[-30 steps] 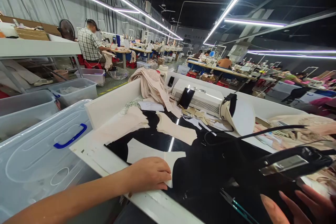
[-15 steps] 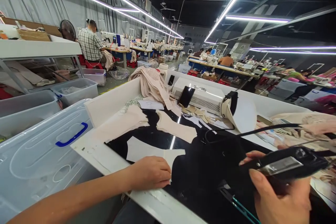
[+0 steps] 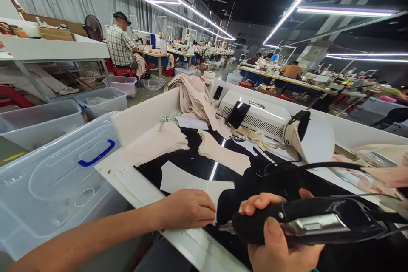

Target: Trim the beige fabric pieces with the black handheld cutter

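Note:
My left hand [image 3: 188, 208] is closed at the near end of a pale fabric piece [image 3: 180, 177], fingers together on its narrow strip. The piece lies on the black tabletop [image 3: 194, 146], close to the white front edge. My right hand [image 3: 280, 238] is wrapped around a black corded hand tool [image 3: 318, 221] with a silver plate on its side. A thin metal tip [image 3: 227, 227] projects from the tool toward my left fingertips; whether it touches the fabric, I cannot tell. Two stacks of cut fabric [image 3: 223, 151] [image 3: 159, 141] lie farther back.
A white vented machine [image 3: 255, 114] with a phone [image 3: 239, 114] leaning on it stands at the back, beside draped fabric strips [image 3: 194, 97]. The tool's black cable [image 3: 318, 165] runs right. A lidded plastic bin [image 3: 63, 170] is at left. A seated person [image 3: 119, 42] works farther off.
My right hand has brought the black tool left, close to my left hand. My left hand stays on the fabric. The view has shifted, and the teal-handled tool is now almost fully hidden.

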{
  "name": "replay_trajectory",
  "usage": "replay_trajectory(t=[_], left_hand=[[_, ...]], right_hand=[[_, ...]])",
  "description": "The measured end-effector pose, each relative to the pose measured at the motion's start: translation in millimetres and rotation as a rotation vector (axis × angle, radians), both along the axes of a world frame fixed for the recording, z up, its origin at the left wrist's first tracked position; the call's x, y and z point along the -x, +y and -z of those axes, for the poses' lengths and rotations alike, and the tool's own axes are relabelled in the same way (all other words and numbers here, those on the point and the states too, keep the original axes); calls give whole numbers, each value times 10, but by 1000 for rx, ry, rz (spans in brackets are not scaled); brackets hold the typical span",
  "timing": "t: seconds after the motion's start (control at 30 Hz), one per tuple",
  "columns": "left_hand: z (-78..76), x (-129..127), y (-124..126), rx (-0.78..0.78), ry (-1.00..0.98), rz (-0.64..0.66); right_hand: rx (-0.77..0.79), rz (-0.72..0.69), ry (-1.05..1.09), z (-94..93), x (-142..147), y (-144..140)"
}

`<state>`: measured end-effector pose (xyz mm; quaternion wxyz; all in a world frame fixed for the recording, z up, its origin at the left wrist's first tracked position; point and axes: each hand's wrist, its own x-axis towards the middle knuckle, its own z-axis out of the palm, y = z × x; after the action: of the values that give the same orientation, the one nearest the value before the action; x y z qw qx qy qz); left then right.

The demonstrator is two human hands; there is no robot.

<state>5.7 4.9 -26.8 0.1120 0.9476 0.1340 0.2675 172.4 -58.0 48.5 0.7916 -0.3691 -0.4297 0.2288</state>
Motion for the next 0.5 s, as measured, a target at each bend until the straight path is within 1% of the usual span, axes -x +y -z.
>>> replay_trajectory(t=[0.1,0.23,0.37,0.5], left_hand=[[22,-10,2,-3,-9,-11],[53,-13,10,1,-13,5],[76,-17,20,-26,-26,9],[79,-20,14,-60,-23,1]], right_hand=[[3,7,7,22,15,35],[11,15,12,43,19,50],[27,36,7,61,38,44],[1,40,1,73,59,41]])
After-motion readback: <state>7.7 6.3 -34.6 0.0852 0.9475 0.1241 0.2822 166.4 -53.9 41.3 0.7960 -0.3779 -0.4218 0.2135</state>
